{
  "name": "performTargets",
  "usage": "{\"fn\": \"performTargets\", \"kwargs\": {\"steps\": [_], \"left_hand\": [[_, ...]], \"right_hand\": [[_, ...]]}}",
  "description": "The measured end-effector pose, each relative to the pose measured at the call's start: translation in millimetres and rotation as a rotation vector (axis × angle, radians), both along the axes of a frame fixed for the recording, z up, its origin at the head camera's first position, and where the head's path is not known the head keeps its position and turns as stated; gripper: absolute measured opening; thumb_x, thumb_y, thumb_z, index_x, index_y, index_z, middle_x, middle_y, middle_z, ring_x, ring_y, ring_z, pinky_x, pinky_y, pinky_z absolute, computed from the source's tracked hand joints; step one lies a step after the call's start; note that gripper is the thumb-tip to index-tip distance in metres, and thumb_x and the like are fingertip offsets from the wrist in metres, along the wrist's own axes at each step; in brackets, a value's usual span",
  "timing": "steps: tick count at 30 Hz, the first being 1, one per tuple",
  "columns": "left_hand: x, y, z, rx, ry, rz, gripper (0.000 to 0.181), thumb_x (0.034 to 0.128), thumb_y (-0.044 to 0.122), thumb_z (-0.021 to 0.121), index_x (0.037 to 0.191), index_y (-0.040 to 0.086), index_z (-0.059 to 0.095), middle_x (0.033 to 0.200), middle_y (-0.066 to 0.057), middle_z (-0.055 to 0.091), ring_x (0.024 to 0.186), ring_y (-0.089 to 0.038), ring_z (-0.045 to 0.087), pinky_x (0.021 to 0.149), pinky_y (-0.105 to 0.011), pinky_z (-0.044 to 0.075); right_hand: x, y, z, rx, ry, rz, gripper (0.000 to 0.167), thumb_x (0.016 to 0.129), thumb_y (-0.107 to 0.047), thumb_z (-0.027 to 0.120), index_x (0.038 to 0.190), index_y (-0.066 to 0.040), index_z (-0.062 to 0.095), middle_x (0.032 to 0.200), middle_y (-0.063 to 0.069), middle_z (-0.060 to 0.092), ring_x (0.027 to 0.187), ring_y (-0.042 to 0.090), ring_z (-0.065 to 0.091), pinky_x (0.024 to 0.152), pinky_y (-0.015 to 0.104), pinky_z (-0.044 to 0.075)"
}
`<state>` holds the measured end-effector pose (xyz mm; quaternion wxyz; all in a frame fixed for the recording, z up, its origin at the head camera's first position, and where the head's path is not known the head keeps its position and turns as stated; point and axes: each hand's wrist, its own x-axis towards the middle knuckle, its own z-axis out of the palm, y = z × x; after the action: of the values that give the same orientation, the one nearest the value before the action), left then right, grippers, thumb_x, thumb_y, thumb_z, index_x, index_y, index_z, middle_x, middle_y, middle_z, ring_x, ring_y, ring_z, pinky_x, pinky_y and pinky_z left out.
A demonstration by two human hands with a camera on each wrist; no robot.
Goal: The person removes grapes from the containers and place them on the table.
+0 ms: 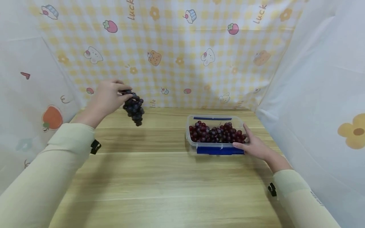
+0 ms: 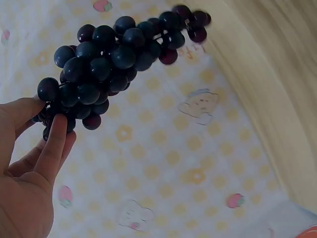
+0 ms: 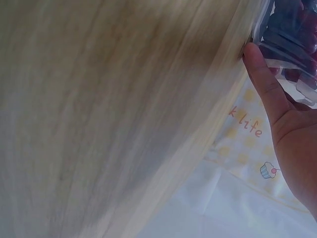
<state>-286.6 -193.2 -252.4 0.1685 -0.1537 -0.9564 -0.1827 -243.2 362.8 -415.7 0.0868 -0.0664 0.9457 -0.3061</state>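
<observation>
A bunch of dark grapes (image 1: pixel 134 107) hangs from my left hand (image 1: pixel 109 96), held up over the left part of the table. In the left wrist view, thumb and fingers of the left hand (image 2: pixel 32 163) pinch the top end of the dark grapes (image 2: pixel 109 59). My right hand (image 1: pixel 256 146) grips the right end of a clear plastic container (image 1: pixel 188 142) with blue clips, thumb at the front corner. Red-purple grapes (image 1: pixel 216 134) lie inside it. In the right wrist view the right hand (image 3: pixel 287 119) touches the container (image 3: pixel 292 64), partly out of frame.
The wooden table (image 1: pixel 159 180) spreads under both hands. A yellow checked cloth (image 1: pixel 171 47) with cartoon prints stands behind it, and white sheeting (image 1: pixel 316 79) borders the right side. More printed white sheeting (image 1: pixel 25 95) hangs on the left.
</observation>
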Motion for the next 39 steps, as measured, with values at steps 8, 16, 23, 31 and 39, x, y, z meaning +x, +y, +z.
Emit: {"fn": "performTargets", "kwargs": {"steps": [8, 16, 23, 31, 39], "left_hand": [[-6.3, -43.5, -25.5, 0.048, -0.059, 0.072, 0.04, 0.1048, 0.023, 0.069, 0.137, -0.001, 0.069, 0.137, -0.031, 0.062, 0.112, -0.05, 0.066, 0.095, -0.064, 0.053], [-2.9, -71.3, -57.2, 0.056, -0.128, 0.103, 0.041, 0.1054, 0.022, 0.067, 0.137, -0.004, 0.068, 0.143, -0.036, 0.056, 0.119, -0.054, 0.062, 0.093, -0.066, 0.054], [-0.3, -90.9, -73.1, 0.041, -0.123, 0.143, 0.04, 0.1056, 0.021, 0.066, 0.135, -0.005, 0.068, 0.141, -0.038, 0.055, 0.111, -0.055, 0.066, 0.087, -0.066, 0.056], [-2.9, -92.8, -93.1, -0.049, -0.165, 0.137, 0.041, 0.1057, 0.019, 0.064, 0.139, -0.005, 0.065, 0.147, -0.039, 0.051, 0.123, -0.057, 0.059, 0.097, -0.069, 0.052], [-8.5, -64.8, -114.2, -0.17, -0.212, 0.005, 0.046, 0.1092, 0.019, 0.056, 0.151, -0.002, 0.055, 0.161, -0.036, 0.04, 0.145, -0.059, 0.042, 0.116, -0.072, 0.039]], "right_hand": [[-0.3, 0, 0.6, -0.01, -0.005, -0.001, 0.119, 0.1, -0.06, 0.067, 0.168, -0.022, -0.023, 0.164, 0.045, 0.028, 0.141, 0.06, 0.049, 0.11, 0.07, 0.048], [-0.8, -1, -0.1, -0.003, -0.016, -0.001, 0.119, 0.099, -0.062, 0.066, 0.168, -0.023, -0.022, 0.164, 0.044, 0.027, 0.141, 0.059, 0.05, 0.11, 0.07, 0.047], [-0.9, 0, -1.5, -0.026, -0.014, -0.002, 0.117, 0.101, -0.059, 0.066, 0.168, -0.025, -0.024, 0.167, 0.043, 0.022, 0.143, 0.062, 0.046, 0.111, 0.071, 0.047], [-1.3, 1, 0.7, -0.013, -0.008, -0.006, 0.117, 0.101, -0.059, 0.066, 0.168, -0.025, -0.024, 0.165, 0.043, 0.027, 0.142, 0.061, 0.048, 0.108, 0.07, 0.049], [-1.1, 0, 0.9, 0.003, -0.012, -0.008, 0.117, 0.1, -0.06, 0.066, 0.168, -0.024, -0.023, 0.165, 0.041, 0.028, 0.142, 0.06, 0.049, 0.109, 0.071, 0.048]]}}
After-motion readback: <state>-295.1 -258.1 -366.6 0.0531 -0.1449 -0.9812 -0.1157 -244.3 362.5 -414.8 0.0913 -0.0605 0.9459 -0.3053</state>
